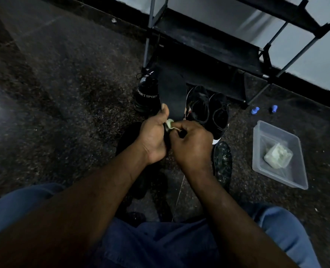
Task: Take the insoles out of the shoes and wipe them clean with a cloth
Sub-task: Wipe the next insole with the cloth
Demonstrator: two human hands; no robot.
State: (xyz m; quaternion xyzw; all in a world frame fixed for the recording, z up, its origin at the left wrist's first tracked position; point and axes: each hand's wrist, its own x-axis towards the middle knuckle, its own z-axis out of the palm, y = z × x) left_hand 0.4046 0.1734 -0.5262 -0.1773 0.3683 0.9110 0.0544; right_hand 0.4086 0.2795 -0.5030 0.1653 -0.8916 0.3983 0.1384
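My left hand grips the near end of a black insole, thumb on top, and holds it up so it points away from me. My right hand pinches a small pale cloth against the insole's near end. Behind the insole stand black shoes: one marked SPORT at the left, a pair at the right. A second, speckled insole lies on the floor right of my right wrist.
A clear plastic tub with another pale cloth inside sits on the dark speckled floor at the right. Two small blue objects lie beyond it. A black metal shoe rack stands against the wall ahead. My knees in blue jeans fill the bottom.
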